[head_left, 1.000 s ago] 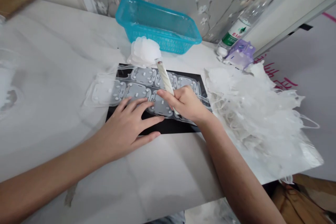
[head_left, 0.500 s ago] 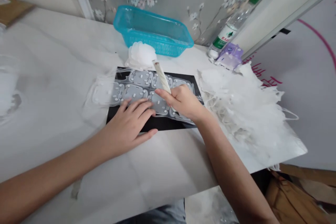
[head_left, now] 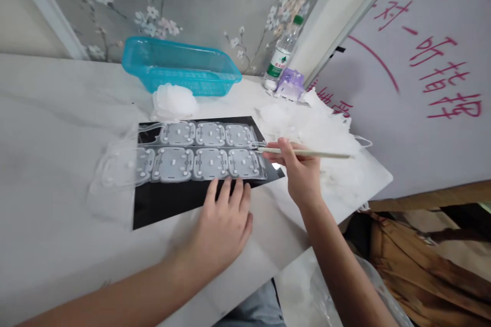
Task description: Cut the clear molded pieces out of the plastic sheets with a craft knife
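A translucent silicone sheet of moulded pads (head_left: 192, 156) lies on a black mat (head_left: 172, 199) on the white table. My left hand (head_left: 224, 225) rests flat, fingers stretched out, on the mat's near edge just below the pads. My right hand (head_left: 301, 171) is closed on a thin white stick (head_left: 307, 153) held level, its tip at the right end of the sheet.
A turquoise basket (head_left: 180, 66) stands at the back, a small heap of white pieces (head_left: 172, 102) in front of it. A big pile of translucent scraps (head_left: 318, 127) lies on the right, a bottle (head_left: 282, 59) and a purple box (head_left: 290, 84) behind. The table edge (head_left: 307, 250) is close.
The view swung right. My left hand slid off the pads to the mat's near edge. My right hand moved right, and the stick tipped from upright to level.
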`<control>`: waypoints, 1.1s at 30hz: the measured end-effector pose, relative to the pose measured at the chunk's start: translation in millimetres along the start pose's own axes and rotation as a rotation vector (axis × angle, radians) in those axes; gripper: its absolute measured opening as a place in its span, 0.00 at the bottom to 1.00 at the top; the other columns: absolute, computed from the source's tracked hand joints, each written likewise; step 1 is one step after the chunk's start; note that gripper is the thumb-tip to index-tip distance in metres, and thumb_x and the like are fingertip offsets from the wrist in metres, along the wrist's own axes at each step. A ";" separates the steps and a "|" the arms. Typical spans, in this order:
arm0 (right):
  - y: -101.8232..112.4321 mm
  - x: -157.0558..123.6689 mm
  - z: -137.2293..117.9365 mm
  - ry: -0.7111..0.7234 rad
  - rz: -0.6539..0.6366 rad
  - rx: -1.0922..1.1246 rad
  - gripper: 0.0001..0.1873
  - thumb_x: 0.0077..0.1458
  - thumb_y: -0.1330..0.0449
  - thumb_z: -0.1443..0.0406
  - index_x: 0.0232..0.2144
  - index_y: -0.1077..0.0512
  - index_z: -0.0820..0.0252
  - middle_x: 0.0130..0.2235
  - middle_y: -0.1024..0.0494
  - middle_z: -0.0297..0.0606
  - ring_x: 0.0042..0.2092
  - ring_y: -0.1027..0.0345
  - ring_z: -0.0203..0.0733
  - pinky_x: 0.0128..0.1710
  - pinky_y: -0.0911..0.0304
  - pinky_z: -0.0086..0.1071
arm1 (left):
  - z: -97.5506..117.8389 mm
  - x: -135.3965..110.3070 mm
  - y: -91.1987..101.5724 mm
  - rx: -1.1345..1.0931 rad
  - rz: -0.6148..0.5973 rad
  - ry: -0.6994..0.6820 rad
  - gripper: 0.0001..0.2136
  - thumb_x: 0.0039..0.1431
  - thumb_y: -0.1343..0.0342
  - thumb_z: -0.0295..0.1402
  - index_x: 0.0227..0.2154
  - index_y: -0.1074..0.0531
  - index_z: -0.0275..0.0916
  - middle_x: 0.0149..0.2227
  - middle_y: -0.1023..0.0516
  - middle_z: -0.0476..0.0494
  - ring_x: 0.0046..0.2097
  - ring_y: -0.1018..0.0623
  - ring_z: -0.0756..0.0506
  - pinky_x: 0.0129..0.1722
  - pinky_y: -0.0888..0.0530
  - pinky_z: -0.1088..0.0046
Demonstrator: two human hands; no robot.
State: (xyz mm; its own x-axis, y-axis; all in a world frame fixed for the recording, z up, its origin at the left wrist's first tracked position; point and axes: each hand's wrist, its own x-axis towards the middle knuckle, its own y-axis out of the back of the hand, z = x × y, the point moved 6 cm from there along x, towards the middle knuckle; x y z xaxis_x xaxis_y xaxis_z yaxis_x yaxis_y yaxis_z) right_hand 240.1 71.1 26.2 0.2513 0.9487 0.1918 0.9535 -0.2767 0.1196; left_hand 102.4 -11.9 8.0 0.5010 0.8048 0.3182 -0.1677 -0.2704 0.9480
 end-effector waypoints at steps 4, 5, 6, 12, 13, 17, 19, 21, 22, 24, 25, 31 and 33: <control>-5.8 -7.2 13.5 -0.133 -0.060 -0.002 0.20 0.47 0.39 0.50 0.21 0.24 0.62 0.22 0.22 0.39 0.24 0.27 0.41 0.26 0.30 0.30 | -10.7 1.0 -3.1 -0.090 -0.017 0.046 0.23 0.60 0.59 0.36 0.55 0.35 0.32 0.56 0.33 0.34 0.57 0.34 0.33 0.51 0.37 0.49; -9.1 -8.5 15.4 -0.158 -0.076 -0.021 0.21 0.47 0.39 0.49 0.19 0.25 0.62 0.19 0.24 0.38 0.22 0.29 0.39 0.24 0.31 0.30 | -12.2 1.5 -4.3 -0.103 -0.029 0.049 0.23 0.60 0.59 0.36 0.55 0.35 0.33 0.57 0.34 0.35 0.57 0.35 0.32 0.51 0.36 0.48; -12.3 -9.4 16.7 -0.171 -0.089 -0.040 0.22 0.47 0.40 0.49 0.18 0.25 0.62 0.17 0.25 0.37 0.19 0.30 0.38 0.23 0.32 0.29 | -12.7 2.2 -5.4 -0.110 -0.038 0.045 0.22 0.60 0.59 0.36 0.55 0.34 0.33 0.56 0.33 0.35 0.57 0.35 0.32 0.50 0.35 0.48; -20.2 -8.0 19.5 -0.085 -0.141 -0.132 0.21 0.49 0.41 0.51 0.15 0.28 0.61 0.14 0.28 0.35 0.17 0.34 0.34 0.21 0.36 0.27 | -9.0 4.6 -8.7 -0.103 -0.010 0.011 0.21 0.59 0.57 0.35 0.51 0.31 0.32 0.53 0.30 0.31 0.57 0.34 0.30 0.49 0.33 0.50; -19.8 -7.6 20.1 -0.070 -0.146 -0.140 0.21 0.50 0.41 0.52 0.16 0.28 0.61 0.15 0.28 0.35 0.17 0.35 0.34 0.21 0.36 0.27 | -8.5 4.6 -8.9 -0.100 -0.002 0.008 0.21 0.59 0.57 0.35 0.52 0.31 0.31 0.53 0.30 0.31 0.57 0.35 0.30 0.49 0.33 0.50; -19.7 -7.7 20.0 -0.010 -0.186 -0.153 0.20 0.52 0.43 0.54 0.16 0.28 0.61 0.15 0.28 0.34 0.18 0.35 0.34 0.23 0.36 0.27 | -7.1 3.4 -8.6 -0.080 0.019 0.009 0.23 0.59 0.59 0.35 0.52 0.32 0.26 0.53 0.30 0.29 0.56 0.34 0.30 0.49 0.32 0.50; -19.8 -8.4 19.2 0.013 -0.205 -0.163 0.19 0.52 0.43 0.56 0.16 0.28 0.61 0.16 0.28 0.34 0.19 0.35 0.33 0.24 0.37 0.27 | -7.0 3.0 -8.8 -0.076 0.016 0.012 0.23 0.59 0.59 0.34 0.50 0.31 0.25 0.53 0.30 0.28 0.56 0.34 0.30 0.48 0.32 0.51; -19.6 -9.3 17.7 0.031 -0.230 -0.165 0.18 0.53 0.43 0.57 0.16 0.28 0.61 0.17 0.27 0.34 0.20 0.34 0.33 0.24 0.37 0.27 | -7.4 3.0 -9.5 -0.077 0.009 0.017 0.23 0.59 0.59 0.34 0.51 0.31 0.24 0.53 0.30 0.28 0.57 0.34 0.30 0.49 0.33 0.51; -20.0 -9.7 16.7 0.036 -0.258 -0.164 0.18 0.53 0.43 0.58 0.17 0.28 0.61 0.17 0.27 0.34 0.21 0.33 0.34 0.25 0.36 0.27 | -7.6 3.2 -9.9 -0.079 0.006 0.019 0.23 0.59 0.58 0.34 0.51 0.32 0.24 0.53 0.30 0.27 0.57 0.35 0.30 0.49 0.33 0.51; -22.0 -10.5 13.6 0.052 -0.350 -0.166 0.17 0.53 0.43 0.59 0.18 0.28 0.61 0.19 0.25 0.35 0.23 0.32 0.35 0.26 0.36 0.28 | -7.7 3.9 -10.3 -0.081 0.009 0.021 0.23 0.59 0.58 0.34 0.52 0.33 0.23 0.52 0.30 0.27 0.57 0.35 0.30 0.49 0.33 0.51; -23.2 -10.7 11.0 0.071 -0.401 -0.178 0.16 0.53 0.43 0.59 0.18 0.28 0.61 0.20 0.25 0.35 0.23 0.31 0.35 0.26 0.36 0.28 | -7.5 4.2 -10.2 -0.082 0.012 0.019 0.23 0.58 0.57 0.34 0.51 0.33 0.23 0.52 0.30 0.26 0.57 0.34 0.29 0.49 0.33 0.51; -27.4 -5.0 -6.0 0.220 -0.552 -0.306 0.16 0.52 0.44 0.62 0.15 0.30 0.61 0.20 0.27 0.35 0.23 0.34 0.33 0.24 0.39 0.26 | -6.6 5.5 -7.0 -0.071 0.004 0.030 0.22 0.58 0.58 0.34 0.49 0.31 0.23 0.50 0.28 0.26 0.56 0.33 0.29 0.47 0.32 0.49; -28.5 -1.9 -5.9 0.201 -0.569 -0.302 0.16 0.52 0.44 0.62 0.15 0.31 0.61 0.20 0.27 0.35 0.23 0.34 0.33 0.23 0.39 0.26 | -6.6 4.9 -6.5 -0.067 -0.008 0.031 0.23 0.58 0.59 0.33 0.50 0.31 0.22 0.50 0.28 0.25 0.56 0.33 0.29 0.48 0.33 0.48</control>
State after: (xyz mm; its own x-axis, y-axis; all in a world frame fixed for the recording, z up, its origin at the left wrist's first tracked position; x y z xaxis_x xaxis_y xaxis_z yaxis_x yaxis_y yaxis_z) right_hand 211.4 76.3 28.1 -0.3404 0.9203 0.1927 0.8324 0.1996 0.5170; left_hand 100.4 -2.7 3.4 0.4762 0.8230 0.3098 -0.2212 -0.2289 0.9480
